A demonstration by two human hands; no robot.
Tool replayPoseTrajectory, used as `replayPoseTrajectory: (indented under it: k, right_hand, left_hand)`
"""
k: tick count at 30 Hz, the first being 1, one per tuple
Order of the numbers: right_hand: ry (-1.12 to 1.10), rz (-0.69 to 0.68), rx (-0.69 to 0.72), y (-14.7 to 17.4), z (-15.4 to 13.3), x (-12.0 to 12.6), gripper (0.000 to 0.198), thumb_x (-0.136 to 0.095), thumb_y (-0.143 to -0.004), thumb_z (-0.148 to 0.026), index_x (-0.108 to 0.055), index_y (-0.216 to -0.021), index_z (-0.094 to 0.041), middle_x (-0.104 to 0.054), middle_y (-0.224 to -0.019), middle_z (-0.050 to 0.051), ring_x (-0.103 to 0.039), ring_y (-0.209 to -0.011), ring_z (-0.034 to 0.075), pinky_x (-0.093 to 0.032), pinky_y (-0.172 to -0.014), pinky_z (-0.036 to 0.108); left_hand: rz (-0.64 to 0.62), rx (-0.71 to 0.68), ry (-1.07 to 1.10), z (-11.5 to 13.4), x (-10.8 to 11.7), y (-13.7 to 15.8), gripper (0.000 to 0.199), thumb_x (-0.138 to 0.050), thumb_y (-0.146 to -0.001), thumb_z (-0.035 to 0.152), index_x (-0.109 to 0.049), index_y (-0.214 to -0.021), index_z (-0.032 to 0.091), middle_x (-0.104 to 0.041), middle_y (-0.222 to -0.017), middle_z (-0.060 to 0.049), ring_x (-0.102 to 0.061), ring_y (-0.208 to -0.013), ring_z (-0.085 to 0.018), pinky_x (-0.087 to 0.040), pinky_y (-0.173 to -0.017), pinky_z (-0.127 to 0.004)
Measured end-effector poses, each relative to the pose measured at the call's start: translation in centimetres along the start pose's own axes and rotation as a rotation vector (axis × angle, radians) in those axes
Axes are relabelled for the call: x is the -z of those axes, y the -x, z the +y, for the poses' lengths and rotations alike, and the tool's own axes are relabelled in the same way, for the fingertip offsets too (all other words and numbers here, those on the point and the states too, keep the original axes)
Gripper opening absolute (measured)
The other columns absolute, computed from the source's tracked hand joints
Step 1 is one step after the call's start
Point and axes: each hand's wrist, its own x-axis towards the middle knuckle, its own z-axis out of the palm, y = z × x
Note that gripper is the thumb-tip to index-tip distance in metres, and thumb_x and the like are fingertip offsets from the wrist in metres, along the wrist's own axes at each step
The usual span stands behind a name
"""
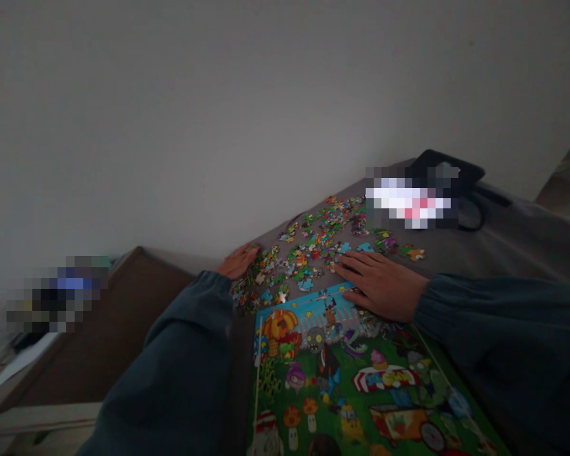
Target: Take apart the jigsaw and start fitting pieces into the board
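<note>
Many loose jigsaw puzzle pieces [313,244] lie spread over a grey-covered surface. At the far left edge of the pile, my left hand [240,259] rests by the pieces with its fingers stretched out; no held piece shows. My right hand [382,285] lies flat, fingers spread, over the top right part of a colourful puzzle picture [337,367], its fingertips at the near edge of the pieces. The picture shows cartoon zombies, mushrooms, a pumpkin and a food cart on green ground. My right hand and sleeve cover part of its upper right side.
A pale wall [266,126] rises right behind the surface. At the back right are a dark flat object [449,171], a blurred-out bright patch and a dark cable loop [477,218]. On the left stands a brown panel [109,323] beside blurred items.
</note>
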Motion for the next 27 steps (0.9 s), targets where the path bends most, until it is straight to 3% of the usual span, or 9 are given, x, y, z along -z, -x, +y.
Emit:
replayPoseTrajectory:
  k: [4,8,12,16,18,21,24,27]
  right_hand:
    - [-0.007,0.013,-0.002,0.0,0.0,-0.1,0.047,-0.050,-0.097,-0.038,-0.056,-0.137,-0.014,-0.060,-0.136,0.016,-0.050,-0.132,0.032,-0.042,-0.106,0.047]
    - [0.013,0.007,0.012,0.0,0.0,-0.1,0.048,-0.049,-0.097,-0.038,-0.056,-0.137,-0.013,-0.061,-0.136,0.015,-0.051,-0.130,0.032,-0.042,-0.106,0.047]
    - [0.020,0.013,0.024,0.0,0.1,-0.2,0.048,-0.048,-0.097,-0.039,-0.056,-0.137,-0.013,-0.060,-0.137,0.015,-0.052,-0.130,0.032,-0.043,-0.106,0.048]
    - [0.009,0.029,0.031,0.2,0.3,-0.7,0.048,-0.045,-0.098,-0.040,-0.056,-0.138,-0.015,-0.060,-0.137,0.015,-0.051,-0.131,0.032,-0.043,-0.106,0.049]
    - [0.000,0.038,0.030,0.3,0.4,-0.8,0.048,-0.044,-0.099,-0.040,-0.055,-0.138,-0.016,-0.060,-0.137,0.015,-0.051,-0.131,0.032,-0.043,-0.105,0.050]
    - [0.005,0.035,0.036,0.3,0.4,-0.9,0.048,-0.043,-0.099,-0.040,-0.055,-0.138,-0.015,-0.059,-0.138,0.015,-0.051,-0.131,0.033,-0.044,-0.105,0.051]
    - [0.012,0.029,0.030,0.3,0.4,-0.8,0.049,-0.043,-0.099,-0.041,-0.055,-0.138,-0.015,-0.059,-0.138,0.015,-0.051,-0.131,0.033,-0.043,-0.106,0.050]
    - [0.010,0.024,0.026,0.3,0.3,-0.8,0.050,-0.042,-0.099,-0.042,-0.054,-0.139,-0.015,-0.058,-0.139,0.016,-0.050,-0.132,0.032,-0.043,-0.106,0.050]
  left_hand:
    - [-0.038,0.113,0.045,-1.6,0.6,0.8,0.083,0.002,-0.093,0.068,-0.031,-0.155,0.025,-0.022,-0.163,-0.005,-0.024,-0.149,-0.028,-0.027,-0.118,-0.048]
    - [-0.087,0.075,0.080,-0.5,-0.8,1.3,0.087,0.004,-0.093,0.067,-0.022,-0.157,0.013,-0.020,-0.163,-0.010,-0.020,-0.150,-0.022,-0.023,-0.121,-0.039]
    - [-0.110,0.021,0.108,2.7,-2.4,1.1,0.081,0.000,-0.095,0.065,-0.010,-0.160,0.017,-0.010,-0.165,-0.004,-0.009,-0.152,-0.020,-0.011,-0.124,-0.040]
    - [-0.123,-0.029,0.128,4.6,-1.9,0.4,0.070,-0.002,-0.098,0.059,-0.010,-0.160,0.028,-0.007,-0.166,0.003,-0.002,-0.153,-0.022,-0.004,-0.123,-0.050]
    - [-0.095,-0.043,0.139,4.2,-1.1,0.2,0.066,0.000,-0.099,0.056,-0.012,-0.159,0.031,-0.006,-0.166,0.003,0.000,-0.153,-0.023,-0.007,-0.123,-0.052]
    - [-0.002,0.001,0.153,2.4,-0.6,0.8,0.068,0.004,-0.100,0.051,-0.011,-0.160,0.023,-0.003,-0.166,-0.003,0.001,-0.152,-0.023,-0.013,-0.123,-0.048]
    - [0.003,0.033,0.133,0.9,-1.8,2.4,0.074,0.000,-0.099,0.050,-0.012,-0.159,0.009,-0.006,-0.165,-0.010,-0.002,-0.152,-0.022,-0.013,-0.124,-0.041]
    - [-0.013,0.025,0.131,0.7,-3.9,4.4,0.076,-0.009,-0.098,0.054,-0.015,-0.158,0.008,-0.009,-0.165,-0.011,-0.001,-0.152,-0.022,-0.011,-0.124,-0.041]
